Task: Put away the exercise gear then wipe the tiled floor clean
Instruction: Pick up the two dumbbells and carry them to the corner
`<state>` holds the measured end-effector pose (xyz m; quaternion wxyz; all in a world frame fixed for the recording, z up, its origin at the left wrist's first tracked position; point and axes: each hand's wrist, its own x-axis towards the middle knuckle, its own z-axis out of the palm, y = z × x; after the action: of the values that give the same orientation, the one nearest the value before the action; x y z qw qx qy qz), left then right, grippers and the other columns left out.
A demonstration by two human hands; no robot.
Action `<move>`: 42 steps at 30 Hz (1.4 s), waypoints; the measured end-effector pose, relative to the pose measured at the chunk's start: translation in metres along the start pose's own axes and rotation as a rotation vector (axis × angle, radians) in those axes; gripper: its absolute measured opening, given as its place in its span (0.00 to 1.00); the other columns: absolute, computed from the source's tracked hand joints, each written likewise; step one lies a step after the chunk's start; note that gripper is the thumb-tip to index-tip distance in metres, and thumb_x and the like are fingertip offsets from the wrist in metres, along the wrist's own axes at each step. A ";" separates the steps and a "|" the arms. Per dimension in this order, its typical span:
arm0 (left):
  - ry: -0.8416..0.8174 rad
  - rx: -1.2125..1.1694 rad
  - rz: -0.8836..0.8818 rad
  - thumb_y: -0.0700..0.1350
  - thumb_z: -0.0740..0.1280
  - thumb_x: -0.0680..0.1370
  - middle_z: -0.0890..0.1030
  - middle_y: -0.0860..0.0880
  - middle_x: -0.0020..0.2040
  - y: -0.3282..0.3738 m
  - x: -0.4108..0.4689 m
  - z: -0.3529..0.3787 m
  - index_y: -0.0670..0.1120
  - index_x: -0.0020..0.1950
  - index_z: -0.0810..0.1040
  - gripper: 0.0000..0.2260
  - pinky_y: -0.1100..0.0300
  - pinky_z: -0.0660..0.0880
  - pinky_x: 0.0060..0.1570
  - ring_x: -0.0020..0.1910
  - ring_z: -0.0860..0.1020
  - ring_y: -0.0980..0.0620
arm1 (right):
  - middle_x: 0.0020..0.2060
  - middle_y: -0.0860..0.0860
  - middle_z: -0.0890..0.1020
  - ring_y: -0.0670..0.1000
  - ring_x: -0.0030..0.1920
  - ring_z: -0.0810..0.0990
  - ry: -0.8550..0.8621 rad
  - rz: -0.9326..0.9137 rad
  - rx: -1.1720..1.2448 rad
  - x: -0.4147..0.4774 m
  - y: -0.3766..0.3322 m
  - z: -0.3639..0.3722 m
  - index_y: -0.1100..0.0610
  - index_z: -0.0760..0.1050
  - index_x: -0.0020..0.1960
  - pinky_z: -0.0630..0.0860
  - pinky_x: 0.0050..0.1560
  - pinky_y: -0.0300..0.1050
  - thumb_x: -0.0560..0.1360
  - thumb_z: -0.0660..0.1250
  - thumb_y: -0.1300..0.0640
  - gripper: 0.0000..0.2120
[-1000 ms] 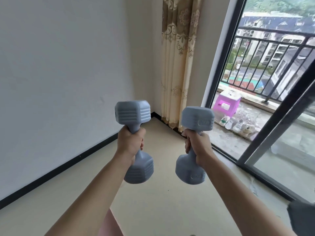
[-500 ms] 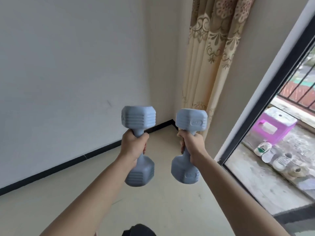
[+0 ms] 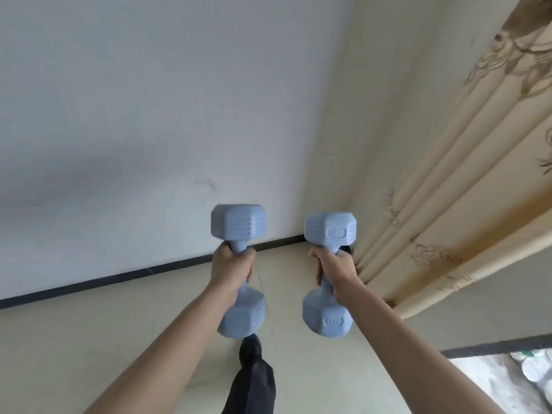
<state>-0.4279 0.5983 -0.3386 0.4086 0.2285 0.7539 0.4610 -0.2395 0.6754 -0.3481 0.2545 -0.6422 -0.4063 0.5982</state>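
A person is facing a room corner, white wall point(image 3: 149, 115) at left. The left grip point(image 3: 231, 268) is clamping a blue dumbbell point(image 3: 238, 221) upright above the floor point(image 3: 89, 339); the right grip point(image 3: 333, 271) is clamping a matching dumbbell point(image 3: 330, 231) near the curtain point(image 3: 448, 219). Lowering both gently, clear of the shoe point(image 3: 250, 349), seems wise.

Both bare forearms extended forward, level. Left hand point(image 3: 231, 271) fisted round left blue-grey plastic dumbbell point(image 3: 238, 224); right hand point(image 3: 334, 271) round right blue-grey plastic dumbbell point(image 3: 330, 231).
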 end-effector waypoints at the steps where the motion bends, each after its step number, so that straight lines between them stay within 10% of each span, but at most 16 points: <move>1: 0.000 0.012 -0.042 0.36 0.63 0.71 0.71 0.47 0.25 0.002 0.027 0.004 0.43 0.37 0.69 0.05 0.62 0.66 0.27 0.23 0.67 0.51 | 0.24 0.53 0.73 0.50 0.23 0.69 -0.003 0.028 -0.032 0.024 -0.009 0.010 0.59 0.72 0.36 0.68 0.28 0.42 0.72 0.69 0.59 0.09; 22: 0.047 0.122 -0.546 0.36 0.64 0.72 0.73 0.45 0.28 -0.087 0.305 0.169 0.41 0.40 0.71 0.03 0.61 0.66 0.26 0.23 0.68 0.51 | 0.28 0.52 0.76 0.49 0.27 0.73 -0.163 0.454 -0.222 0.383 0.033 0.036 0.56 0.77 0.43 0.71 0.33 0.43 0.72 0.73 0.58 0.05; 42: 0.040 -0.061 -0.716 0.36 0.69 0.74 0.76 0.44 0.43 -0.555 0.542 0.290 0.46 0.45 0.73 0.07 0.56 0.72 0.38 0.33 0.76 0.50 | 0.35 0.53 0.77 0.52 0.38 0.76 -0.214 0.625 -0.250 0.688 0.458 0.134 0.57 0.75 0.44 0.73 0.43 0.47 0.71 0.70 0.66 0.07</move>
<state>-0.4748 0.8751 -1.1178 0.5359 -0.0717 0.7798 0.3154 -0.3017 0.9749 -1.1274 -0.0654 -0.6955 -0.2843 0.6567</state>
